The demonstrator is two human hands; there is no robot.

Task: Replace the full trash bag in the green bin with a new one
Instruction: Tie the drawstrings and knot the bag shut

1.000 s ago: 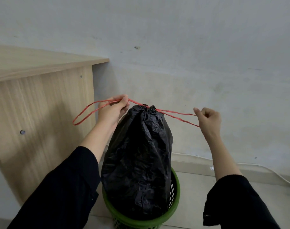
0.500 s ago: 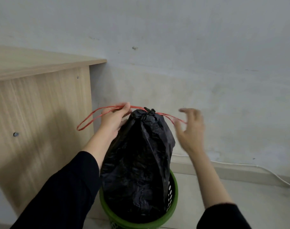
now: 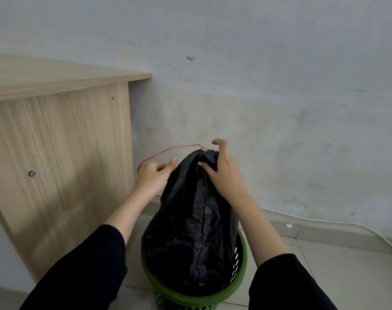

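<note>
The left hand [image 3: 153, 176] has its grip curled round the thin red drawstring loop [image 3: 166, 152]; the right hand [image 3: 221, 173] grips the gathered neck of the full black plastic trash bag [image 3: 190, 231]. The bag is cinched but still sits in the green perforated plastic bin [image 3: 239, 278]; lifting out and relining remain.

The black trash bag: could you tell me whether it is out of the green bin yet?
Not yet: the black trash bag sits in the green bin, top cinched.
</note>
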